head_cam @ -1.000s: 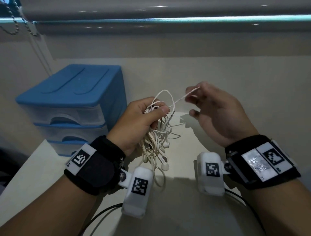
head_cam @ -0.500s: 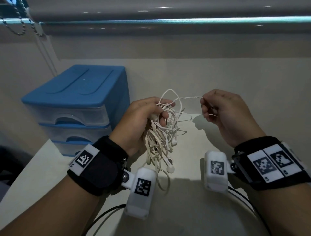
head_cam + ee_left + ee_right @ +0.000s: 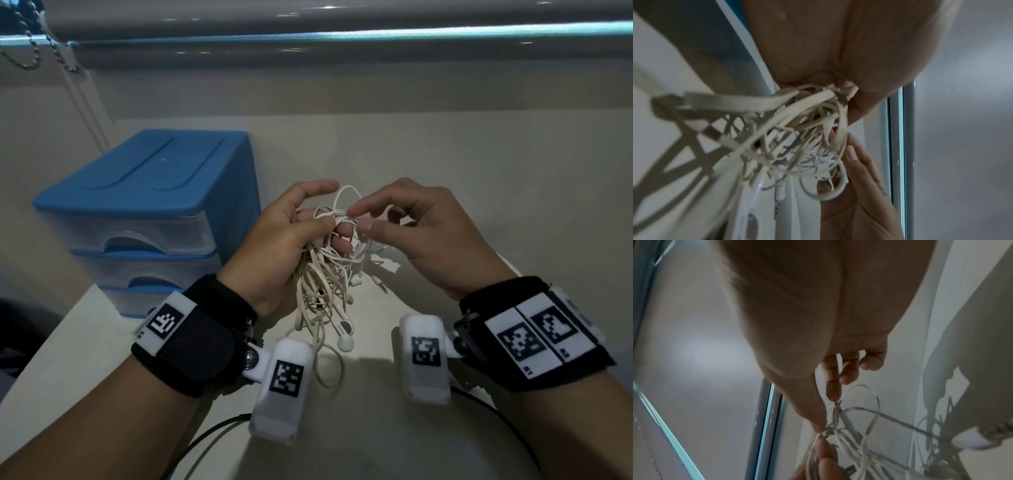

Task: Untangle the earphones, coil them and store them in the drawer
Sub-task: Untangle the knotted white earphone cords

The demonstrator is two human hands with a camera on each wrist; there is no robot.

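A tangled bundle of white earphones [image 3: 322, 291] hangs from my left hand [image 3: 318, 205], which grips its upper part above the table; two earbuds [image 3: 344, 342] dangle at the bottom. My right hand [image 3: 359, 218] is at the top of the tangle, thumb and index fingertip touching strands with a small gap between them. In the left wrist view the knotted cables [image 3: 797, 129] and a jack plug [image 3: 778, 206] show below the palm. In the right wrist view the index fingertip [image 3: 833, 395] meets a cable [image 3: 849, 426]. The blue drawer unit [image 3: 147, 192] stands to the left, all three drawers closed.
The white table [image 3: 359, 428] runs back to a wall under a window blind. A bead cord [image 3: 20, 58] hangs at the top left. Black cables [image 3: 205, 442] trail from the wrist cameras near the table's front edge.
My right hand, which held a strand pulled out to the right, has come back left to the top of the tangle. The left hand's index finger has lifted off the bundle.
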